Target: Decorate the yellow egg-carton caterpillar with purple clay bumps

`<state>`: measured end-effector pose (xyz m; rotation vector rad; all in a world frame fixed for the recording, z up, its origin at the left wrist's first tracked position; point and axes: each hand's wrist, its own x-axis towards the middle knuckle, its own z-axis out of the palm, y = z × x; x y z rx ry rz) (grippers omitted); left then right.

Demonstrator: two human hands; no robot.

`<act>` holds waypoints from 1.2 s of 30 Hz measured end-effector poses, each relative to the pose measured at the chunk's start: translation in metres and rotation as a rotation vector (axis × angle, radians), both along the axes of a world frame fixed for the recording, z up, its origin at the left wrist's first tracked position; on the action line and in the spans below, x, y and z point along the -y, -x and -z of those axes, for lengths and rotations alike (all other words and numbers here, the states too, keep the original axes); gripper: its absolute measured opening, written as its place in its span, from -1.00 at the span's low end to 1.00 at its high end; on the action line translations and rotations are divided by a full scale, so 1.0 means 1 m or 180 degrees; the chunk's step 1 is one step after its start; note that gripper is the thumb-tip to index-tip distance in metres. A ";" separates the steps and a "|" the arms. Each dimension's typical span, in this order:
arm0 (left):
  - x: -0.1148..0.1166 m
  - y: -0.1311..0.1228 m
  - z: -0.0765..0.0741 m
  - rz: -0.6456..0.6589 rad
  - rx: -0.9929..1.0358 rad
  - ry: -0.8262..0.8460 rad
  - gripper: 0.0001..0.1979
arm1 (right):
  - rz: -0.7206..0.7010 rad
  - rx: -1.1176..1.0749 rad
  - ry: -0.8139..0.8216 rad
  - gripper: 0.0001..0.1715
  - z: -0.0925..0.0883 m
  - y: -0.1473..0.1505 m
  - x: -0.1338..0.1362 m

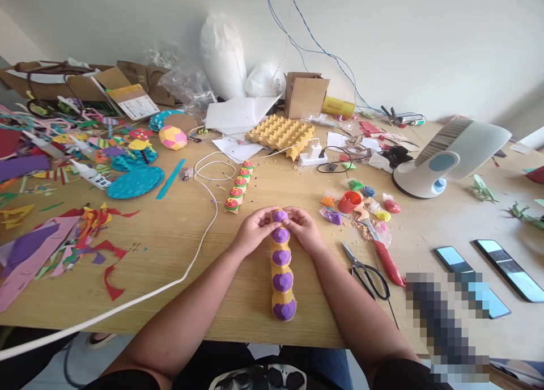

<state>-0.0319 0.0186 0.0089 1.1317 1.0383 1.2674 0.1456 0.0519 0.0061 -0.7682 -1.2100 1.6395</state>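
The strip (pixel 281 269) lies lengthwise before the person, its near end close to the table edge, yellow with five purple caps (pixel 283 282) in a row. At its far end, the left hand (pixel 257 231) and the right hand (pixel 304 231) pinch it from either side, thumbs over the top by the farthest caps and fingers around the sides. Both grips look closed on it; whether that end is raised off the table cannot be told. The step in hand seems to be pressing or smoothing the purple at that end. The next move would call for light, even thumb pressure, with the fingers steadying the sides so that the strip does not bend or the cap shift.

To the right lie the scissors (pixel 358 263), just beside a red-handled knife (pixel 387 261). Beyond are a purple packet (pixel 332 216) and a red tub (pixel 349 205). Farther left sits a second strip with red tops (pixel 238 189). Behind it are a yellow egg tray (pixel 280 132) and, near the wall, a box (pixel 305 98).
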 end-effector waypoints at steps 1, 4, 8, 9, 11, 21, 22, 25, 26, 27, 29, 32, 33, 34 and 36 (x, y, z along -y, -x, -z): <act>-0.001 0.001 0.001 -0.0011 -0.0103 -0.0001 -0.45 | -0.0033 0.0066 -0.0061 -0.52 0.000 -0.001 0.000; -0.002 0.003 0.003 -0.0064 -0.0292 -0.0001 -0.47 | -0.0085 0.0256 -0.0218 -0.54 0.002 -0.003 -0.002; -0.003 0.005 0.006 -0.0053 -0.0254 0.0036 -0.45 | -0.0047 0.0507 -0.0344 -0.56 0.003 -0.004 -0.003; -0.003 0.006 0.006 -0.0039 -0.0248 0.0045 -0.45 | -0.0062 0.0537 -0.0350 -0.56 0.003 -0.004 -0.003; -0.004 0.007 0.007 -0.0003 -0.0242 0.0052 -0.45 | -0.0143 0.0516 -0.0338 -0.56 0.004 -0.004 -0.003; -0.005 0.010 0.008 0.0216 0.0105 0.0268 -0.45 | -0.0213 0.0604 -0.0297 -0.55 0.003 -0.005 -0.004; -0.004 0.010 0.008 0.0193 0.0138 0.0301 -0.46 | -0.0206 0.0632 -0.0320 -0.55 0.002 -0.005 -0.004; -0.004 0.008 0.007 0.0106 0.0162 0.0345 -0.48 | -0.0246 0.0617 -0.0317 -0.56 0.000 -0.005 -0.003; -0.004 0.008 0.006 0.0095 0.0157 0.0349 -0.48 | -0.0272 0.0574 -0.0289 -0.56 -0.001 -0.004 -0.003; -0.004 0.008 0.005 0.0095 0.0152 0.0349 -0.47 | -0.0307 0.0520 -0.0254 -0.55 -0.001 -0.004 -0.004; -0.003 0.008 0.003 0.0097 0.0159 0.0362 -0.48 | -0.0371 0.0402 -0.0179 -0.54 -0.001 -0.004 -0.004; -0.002 0.009 0.001 0.0134 0.0260 0.0439 -0.47 | -0.0388 0.0254 -0.0063 -0.53 0.000 -0.005 -0.005; -0.002 0.009 0.001 0.0152 0.0320 0.0459 -0.47 | -0.0369 0.0219 -0.0029 -0.54 0.001 -0.005 -0.005; -0.001 0.009 0.001 0.0165 0.0384 0.0470 -0.48 | -0.0346 0.0197 -0.0006 -0.54 0.001 -0.005 -0.005; -0.001 0.009 0.004 0.0145 0.0501 0.0452 -0.51 | -0.0315 0.0195 -0.0007 -0.55 0.003 -0.005 -0.005</act>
